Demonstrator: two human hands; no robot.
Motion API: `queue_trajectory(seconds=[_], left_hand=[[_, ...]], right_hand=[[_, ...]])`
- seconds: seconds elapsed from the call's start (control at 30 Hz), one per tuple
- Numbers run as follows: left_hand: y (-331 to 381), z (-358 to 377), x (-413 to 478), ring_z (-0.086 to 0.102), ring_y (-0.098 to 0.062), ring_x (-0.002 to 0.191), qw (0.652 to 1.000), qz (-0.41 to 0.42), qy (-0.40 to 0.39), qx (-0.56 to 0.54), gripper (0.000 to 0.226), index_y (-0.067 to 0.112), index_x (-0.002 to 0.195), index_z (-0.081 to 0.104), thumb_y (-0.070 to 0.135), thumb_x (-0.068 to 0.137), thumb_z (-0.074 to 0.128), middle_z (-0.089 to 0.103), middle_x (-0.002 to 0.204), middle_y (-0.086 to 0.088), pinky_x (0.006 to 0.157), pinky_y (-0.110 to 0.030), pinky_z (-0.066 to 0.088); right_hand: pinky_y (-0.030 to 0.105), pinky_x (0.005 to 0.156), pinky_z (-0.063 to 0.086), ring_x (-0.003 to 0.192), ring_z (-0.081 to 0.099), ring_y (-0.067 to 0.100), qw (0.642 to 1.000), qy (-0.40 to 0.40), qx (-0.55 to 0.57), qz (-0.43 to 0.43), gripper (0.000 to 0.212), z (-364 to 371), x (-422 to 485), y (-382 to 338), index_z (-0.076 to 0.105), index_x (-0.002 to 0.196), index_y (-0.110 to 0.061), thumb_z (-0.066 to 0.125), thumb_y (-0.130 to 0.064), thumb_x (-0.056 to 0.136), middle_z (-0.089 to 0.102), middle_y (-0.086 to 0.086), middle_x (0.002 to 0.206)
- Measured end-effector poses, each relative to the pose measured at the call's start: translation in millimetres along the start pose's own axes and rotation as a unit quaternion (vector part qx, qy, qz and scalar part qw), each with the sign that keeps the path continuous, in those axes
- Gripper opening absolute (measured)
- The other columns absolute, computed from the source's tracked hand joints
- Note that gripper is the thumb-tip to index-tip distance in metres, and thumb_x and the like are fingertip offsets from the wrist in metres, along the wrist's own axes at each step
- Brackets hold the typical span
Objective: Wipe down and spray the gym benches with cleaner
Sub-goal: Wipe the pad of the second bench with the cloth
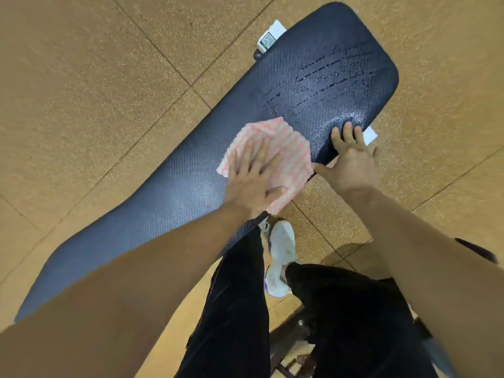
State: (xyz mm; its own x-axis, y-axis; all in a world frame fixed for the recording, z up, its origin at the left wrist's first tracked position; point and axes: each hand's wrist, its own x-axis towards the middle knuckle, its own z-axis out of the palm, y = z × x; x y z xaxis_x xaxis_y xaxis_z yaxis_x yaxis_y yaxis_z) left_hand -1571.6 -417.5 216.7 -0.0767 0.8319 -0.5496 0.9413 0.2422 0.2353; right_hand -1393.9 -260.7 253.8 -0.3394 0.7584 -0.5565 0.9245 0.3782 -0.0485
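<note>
**Pink-and-white cloth pressed flat on the blue desk**

Dark blue and padded, the long desk [163, 200] runs slantwise across a tan tiled floor [81, 91], its wide rounded end farthest from the person. The striped cloth [293, 156] lies folded on the desk top, about halfway along it and against the desk's near edge. 1 corner of it hangs just over that edge.

The left grip [252, 181] lies flat on the cloth, palm down, with fingers straight and spread and the thumb out on the cloth's near side. It presses the cloth and closes round nothing.

The right grip [351, 162] rests on the desk's near edge just beside the cloth, toward the wide end. 3 fingertips sit on the desk top, the thumb points along the edge toward the cloth, and the palm hangs off the side. Its fingers are loosely spread and clasp nothing.

A wet sheen with dark streaks [327, 85] covers the desk top at the wide end, beyond both grips. A white tag [270, 38] with a printed square code sticks out from under the desk's far edge. A white corner [371, 134] shows under the near edge by the right grip's fingers. Below the desk's near edge stand black trousers [240, 296] and 1 pale shoe [281, 255].
</note>
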Motion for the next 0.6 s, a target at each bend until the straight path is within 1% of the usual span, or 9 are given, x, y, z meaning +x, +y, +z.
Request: queue_trajectory(seconds=[0.07, 0.13, 0.27, 0.33, 0.4, 0.47, 0.53, 0.6], left_hand=[[-17.6, -16.8, 17.0, -0.025, -0.033, 0.157, 0.999, -0.042, 0.007, -0.015, 0.086, 0.039, 0.164, -0.007, 0.075, 0.098, 0.034, -0.023, 0.172, -0.001, 0.122, -0.061, -0.016], [-32.4, -37.2, 35.9, -0.024, -0.037, 0.157, 0.995, -0.089, 0.021, -0.042, 0.088, 0.040, 0.164, -0.009, 0.074, 0.098, 0.037, -0.024, 0.172, -0.001, 0.122, -0.064, -0.014], [-38.5, -64.7, 71.6, -0.017, -0.038, 0.158, 0.984, -0.160, 0.041, -0.064, 0.091, 0.041, 0.164, -0.009, 0.070, 0.096, 0.044, -0.021, 0.173, -0.001, 0.124, -0.066, -0.006], [-34.8, -71.4, 84.4, -0.018, -0.039, 0.158, 0.980, -0.178, 0.049, -0.080, 0.092, 0.039, 0.164, -0.011, 0.068, 0.096, 0.044, -0.021, 0.173, -0.002, 0.124, -0.068, -0.006], [-25.2, -70.1, 89.5, -0.020, -0.042, 0.157, 0.976, -0.191, 0.055, -0.089, 0.093, 0.036, 0.164, -0.012, 0.068, 0.096, 0.042, -0.022, 0.173, -0.006, 0.123, -0.069, -0.007], [-10.9, -63.6, 88.7, -0.020, -0.046, 0.156, 0.977, -0.190, 0.054, -0.086, 0.093, 0.034, 0.164, -0.011, 0.072, 0.096, 0.039, -0.020, 0.173, -0.009, 0.122, -0.069, -0.009], [2.0, -56.5, 85.6, -0.019, -0.048, 0.156, 0.980, -0.171, 0.061, -0.087, 0.092, 0.032, 0.165, -0.008, 0.075, 0.096, 0.036, -0.018, 0.173, -0.010, 0.120, -0.068, -0.012], [15.8, -51.0, 82.6, -0.017, -0.049, 0.156, 0.982, -0.145, 0.073, -0.092, 0.091, 0.031, 0.166, -0.003, 0.076, 0.096, 0.036, -0.015, 0.173, -0.012, 0.120, -0.068, -0.013]], right_hand=[[0.061, 0.121, 0.020, 0.157, 0.005, 0.021, 1.000, 0.009, 0.010, -0.004, 0.094, 2.9, -0.1, 0.0, 0.021, 0.161, -0.024, 0.056, -0.072, 0.087, 0.010, 0.001, 0.170], [0.057, 0.122, 0.021, 0.157, 0.006, 0.022, 1.000, 0.020, 0.017, -0.017, 0.094, 6.3, -1.9, -0.7, 0.021, 0.161, -0.023, 0.053, -0.073, 0.088, 0.011, 0.002, 0.170], [0.053, 0.121, 0.026, 0.156, 0.016, 0.027, 0.996, 0.060, 0.040, -0.049, 0.092, 12.3, -3.4, 7.9, 0.032, 0.158, -0.017, 0.055, -0.072, 0.088, 0.022, 0.008, 0.168], [0.052, 0.121, 0.027, 0.156, 0.018, 0.026, 0.994, 0.070, 0.040, -0.071, 0.085, 11.8, 0.4, 11.8, 0.036, 0.156, -0.017, 0.055, -0.068, 0.091, 0.024, 0.008, 0.167], [0.053, 0.119, 0.030, 0.153, 0.025, 0.025, 0.990, 0.085, 0.063, -0.088, 0.073, 9.6, 1.4, 16.9, 0.047, 0.150, -0.016, 0.059, -0.060, 0.093, 0.031, 0.008, 0.164], [0.051, 0.115, 0.036, 0.144, 0.042, 0.027, 0.982, 0.117, 0.104, -0.103, 0.063, 6.3, 0.5, 28.7, 0.059, 0.139, -0.012, 0.065, -0.054, 0.092, 0.044, 0.010, 0.157], [0.052, 0.108, 0.043, 0.130, 0.056, 0.031, 0.972, 0.150, 0.139, -0.119, 0.060, -1.8, 7.2, 43.0, 0.064, 0.133, -0.009, 0.068, -0.052, 0.091, 0.054, 0.010, 0.149], [0.054, 0.105, 0.047, 0.123, 0.058, 0.034, 0.964, 0.167, 0.164, -0.124, 0.060, -14.2, 24.0, 57.2, 0.064, 0.133, -0.007, 0.067, -0.051, 0.091, 0.058, 0.011, 0.144]])
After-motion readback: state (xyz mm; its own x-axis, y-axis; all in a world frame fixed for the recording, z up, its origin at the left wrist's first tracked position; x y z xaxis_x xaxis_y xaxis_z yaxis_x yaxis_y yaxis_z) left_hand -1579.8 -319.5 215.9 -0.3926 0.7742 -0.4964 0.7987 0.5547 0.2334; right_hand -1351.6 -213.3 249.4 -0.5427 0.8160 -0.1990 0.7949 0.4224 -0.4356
